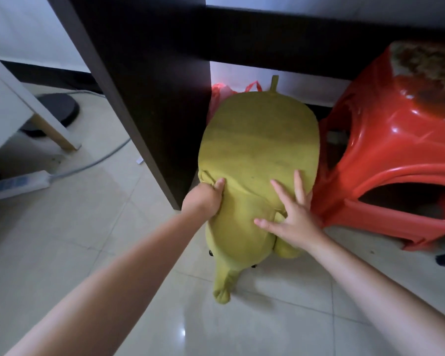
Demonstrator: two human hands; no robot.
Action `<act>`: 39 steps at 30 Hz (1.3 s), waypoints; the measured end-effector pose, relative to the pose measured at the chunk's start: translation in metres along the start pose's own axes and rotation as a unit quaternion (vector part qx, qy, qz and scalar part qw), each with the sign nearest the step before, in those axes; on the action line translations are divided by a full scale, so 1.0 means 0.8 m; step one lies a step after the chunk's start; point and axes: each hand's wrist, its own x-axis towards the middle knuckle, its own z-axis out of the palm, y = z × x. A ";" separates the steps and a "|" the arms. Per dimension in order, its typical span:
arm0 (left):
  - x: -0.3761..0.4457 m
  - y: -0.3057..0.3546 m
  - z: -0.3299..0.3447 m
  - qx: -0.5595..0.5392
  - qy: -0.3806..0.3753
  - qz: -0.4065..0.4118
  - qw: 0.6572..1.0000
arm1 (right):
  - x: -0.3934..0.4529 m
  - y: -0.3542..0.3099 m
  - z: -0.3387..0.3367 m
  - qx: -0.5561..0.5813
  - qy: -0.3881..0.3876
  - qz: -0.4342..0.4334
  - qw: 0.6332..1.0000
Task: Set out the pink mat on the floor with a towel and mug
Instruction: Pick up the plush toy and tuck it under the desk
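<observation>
The left hand (206, 196) has its grip clenched round a bunched fold at the left edge of a big yellow-green plush toy (257, 155), thumb showing on top. The right hand (293, 217) is released, fingers spread flat and pressing on the toy's lower right side. The toy lies on the pale tiled floor (88, 227), its upper end pushed in under the dark worktop (293, 34), its lower end trailing a limb toward the person. Just left of it stands the worktop's dark side panel (152, 98); touching its right side is a red plastic stool (396, 150). Behind the toy, a pink plastic bag (219, 96) peeks out. Far left on the floor lie a white power strip (18, 183) and its grey cable (93, 163). No pink mat, towel or mug shows anywhere in view
</observation>
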 end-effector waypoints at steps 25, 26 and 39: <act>-0.006 0.056 -0.034 0.116 0.124 0.022 0.985 | 0.067 -0.018 -0.055 -0.102 -0.034 0.045 0.993; -0.021 0.062 -0.043 0.143 0.124 0.044 0.981 | 0.055 -0.027 -0.063 -0.098 -0.019 0.046 0.994; -0.294 0.298 -0.174 0.364 -0.073 0.292 0.881 | -0.164 -0.204 -0.319 0.002 0.103 0.165 0.981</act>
